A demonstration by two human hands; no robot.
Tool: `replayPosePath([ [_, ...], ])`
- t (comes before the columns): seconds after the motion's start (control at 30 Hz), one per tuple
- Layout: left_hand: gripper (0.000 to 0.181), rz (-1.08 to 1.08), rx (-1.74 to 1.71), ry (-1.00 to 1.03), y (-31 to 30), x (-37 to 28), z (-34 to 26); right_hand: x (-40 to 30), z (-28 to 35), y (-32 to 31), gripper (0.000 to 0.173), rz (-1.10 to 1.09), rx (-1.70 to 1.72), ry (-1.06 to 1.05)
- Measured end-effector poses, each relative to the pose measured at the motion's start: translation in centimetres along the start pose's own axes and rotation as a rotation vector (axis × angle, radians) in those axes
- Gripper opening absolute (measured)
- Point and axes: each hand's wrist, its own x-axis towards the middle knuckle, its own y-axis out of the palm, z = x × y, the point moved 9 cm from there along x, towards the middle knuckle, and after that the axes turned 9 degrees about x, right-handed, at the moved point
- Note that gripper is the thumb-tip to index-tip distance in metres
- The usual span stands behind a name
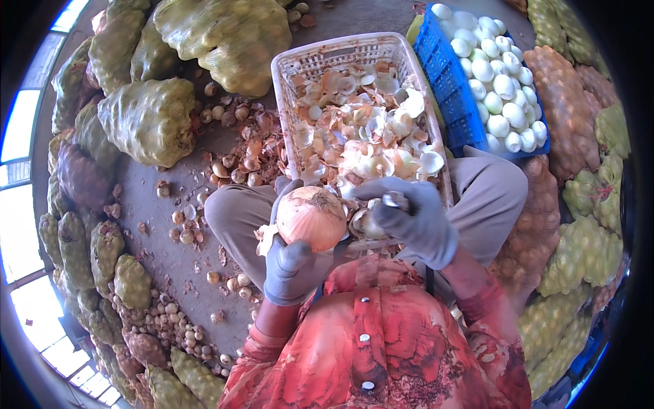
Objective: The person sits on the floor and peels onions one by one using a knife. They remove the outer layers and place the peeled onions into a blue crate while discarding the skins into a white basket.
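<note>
My left hand (291, 266), in a grey glove, grips a large unpeeled yellow onion (311, 220) from the left and below. Its dry root end faces up, and a flap of loose skin (265, 239) hangs at its left side. Just to the right, my right hand (421, 220), also gloved and blurred, closes around a small metal tool (395, 200), whose exact kind I cannot make out. Below that hand lie onion peelings (368, 225). A white plastic crate (283, 107) full of peelings stands between my legs, beyond both hands.
A blue plastic crate (444, 97) heaped with peeled white onions (503, 87) stands at the far right. Mesh sacks of onions (148, 120) line the left, more sacks (557, 107) the right. Loose onions (186, 235) and skins litter the concrete floor (153, 199).
</note>
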Motion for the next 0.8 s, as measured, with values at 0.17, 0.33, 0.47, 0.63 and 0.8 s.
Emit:
replayPosePath([
  [0.17, 0.102, -0.016, 0.685, 0.089, -3.3, -0.9, 0.8, -4.6, 0.3, -0.5, 0.056, 0.08, -0.036, 0.11],
  [0.33, 0.093, -0.106, 0.942, 0.185, -1.2, -0.9, -1.1, -5.7, -0.4, 1.4, 0.056, 0.183, -0.109, 0.228],
  [0.47, 0.082, -0.164, 0.9, 0.515, 0.7, -0.8, -4.2, -5.8, -1.2, 1.3, 0.054, 0.229, -0.201, 0.259],
  [0.63, 0.089, -0.003, 0.628, 0.355, 0.6, 1.0, -2.9, -5.2, -2.5, 0.7, 0.049, 0.219, -0.241, 0.221],
  [0.8, 0.096, 0.062, -0.075, -0.193, 0.2, 1.4, 1.9, -4.3, -3.1, 0.6, 0.04, 0.224, -0.285, 0.267],
])
